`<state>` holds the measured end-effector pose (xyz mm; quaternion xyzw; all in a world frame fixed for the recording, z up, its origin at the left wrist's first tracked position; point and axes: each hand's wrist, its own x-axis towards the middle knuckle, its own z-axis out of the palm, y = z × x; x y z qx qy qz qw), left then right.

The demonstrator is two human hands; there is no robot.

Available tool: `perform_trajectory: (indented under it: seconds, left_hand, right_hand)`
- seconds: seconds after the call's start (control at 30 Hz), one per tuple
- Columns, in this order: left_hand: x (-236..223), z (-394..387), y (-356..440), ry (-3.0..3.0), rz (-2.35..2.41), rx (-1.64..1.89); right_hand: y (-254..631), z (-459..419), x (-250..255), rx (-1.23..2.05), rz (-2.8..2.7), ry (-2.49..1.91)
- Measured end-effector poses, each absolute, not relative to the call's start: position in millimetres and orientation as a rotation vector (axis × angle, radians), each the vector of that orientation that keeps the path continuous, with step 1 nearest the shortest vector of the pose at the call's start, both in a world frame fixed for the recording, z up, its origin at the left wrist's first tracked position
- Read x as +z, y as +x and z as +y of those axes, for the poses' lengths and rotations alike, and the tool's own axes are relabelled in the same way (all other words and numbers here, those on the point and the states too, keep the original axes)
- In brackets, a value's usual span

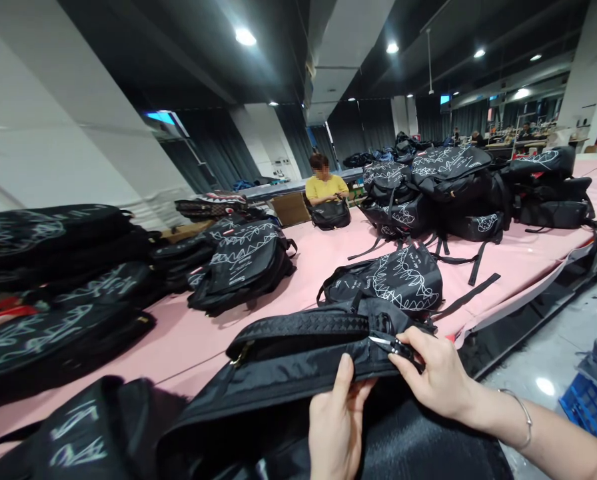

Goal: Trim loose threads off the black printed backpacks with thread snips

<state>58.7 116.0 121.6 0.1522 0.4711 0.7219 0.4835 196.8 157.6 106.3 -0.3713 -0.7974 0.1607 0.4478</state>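
Observation:
A black backpack (298, 363) lies tilted in front of me, its main compartment gaping toward me. My left hand (336, 420) is closed on its edge panel, thumb on top and fingers underneath. My right hand (433, 373) pinches a small pair of thread snips (382, 342), whose pale blades point left against the fabric near one end of a woven-pattern strip (308, 325). Most of the snips' handle is hidden by my fingers. A brass-coloured zipper pull (241, 353) hangs at the strip's left end.
Black backpacks with white line drawings lie on the pink table (318, 250): one just beyond mine (403, 280), one at mid-left (243, 263), piles at left (53, 267) and right (448, 180). Across sits a person in yellow (323, 190). A blue crate (591, 393) stands at lower right.

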Motion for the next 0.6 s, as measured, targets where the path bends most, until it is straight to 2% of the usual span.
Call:
perform_trajectory:
  seconds: [0.43, 0.6]
  left_hand:
    - [116.5, 116.6, 62.7, 0.431, 1.163, 1.787]
    - [118.4, 116.3, 60.8, 0.403, 1.168, 1.766]
  right_hand:
    - [194.5, 160.4, 94.7, 0.152, -2.024, -0.922]
    - [195.9, 163.7, 94.1, 0.342, -1.947, -0.874]
